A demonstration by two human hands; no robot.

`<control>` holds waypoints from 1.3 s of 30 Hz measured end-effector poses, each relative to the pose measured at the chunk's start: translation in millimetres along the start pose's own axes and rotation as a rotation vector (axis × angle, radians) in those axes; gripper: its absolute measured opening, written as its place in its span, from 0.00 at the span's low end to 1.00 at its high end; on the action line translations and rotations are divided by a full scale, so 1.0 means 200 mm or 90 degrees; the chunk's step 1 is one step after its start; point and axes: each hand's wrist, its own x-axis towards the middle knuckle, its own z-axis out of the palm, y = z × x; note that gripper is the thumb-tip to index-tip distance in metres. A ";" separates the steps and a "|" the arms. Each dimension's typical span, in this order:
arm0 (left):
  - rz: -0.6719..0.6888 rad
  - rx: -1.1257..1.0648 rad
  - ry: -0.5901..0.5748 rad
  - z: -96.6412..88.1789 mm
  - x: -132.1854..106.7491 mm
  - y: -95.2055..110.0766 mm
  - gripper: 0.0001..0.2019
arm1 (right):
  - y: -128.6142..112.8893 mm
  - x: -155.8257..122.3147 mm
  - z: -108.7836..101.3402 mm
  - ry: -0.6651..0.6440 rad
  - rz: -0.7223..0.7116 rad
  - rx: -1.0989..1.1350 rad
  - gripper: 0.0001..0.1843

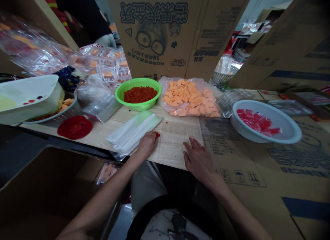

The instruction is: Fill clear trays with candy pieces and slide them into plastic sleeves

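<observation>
My left hand is closed in a pinch on a small red piece at the left edge of a clear plastic tray that lies flat on the table. My right hand rests open and flat on the tray's near right corner. A stack of clear plastic bags lies just left of my left hand. Behind the tray stand a green bowl of red bits and an open bag of orange pieces.
A pale blue bowl with red wrapped pieces sits at the right on flattened cardboard. At the left are a red lid, a white tub and piles of filled packets. An upright carton stands behind; a person is at the far left.
</observation>
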 end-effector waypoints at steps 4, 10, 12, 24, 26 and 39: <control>-0.017 -0.012 0.001 -0.04 0.02 0.01 0.09 | 0.12 -0.05 0.05 0.042 0.053 -0.010 0.24; -0.110 -0.031 0.081 -0.15 0.10 0.10 0.12 | 0.28 -0.12 0.16 0.064 0.152 -0.003 0.27; -0.088 -0.071 0.064 -0.14 0.17 0.15 0.10 | 0.29 -0.13 0.18 0.052 0.141 0.014 0.28; 0.162 -0.129 -0.123 -0.01 0.44 0.40 0.11 | 0.22 -0.13 0.17 0.012 0.166 0.008 0.31; 0.152 -0.111 -0.126 -0.01 0.44 0.38 0.12 | 0.21 -0.14 0.17 0.011 0.173 0.005 0.31; 0.159 -0.212 -0.036 -0.06 0.41 0.53 0.13 | 0.16 -0.13 0.15 0.017 0.181 0.014 0.32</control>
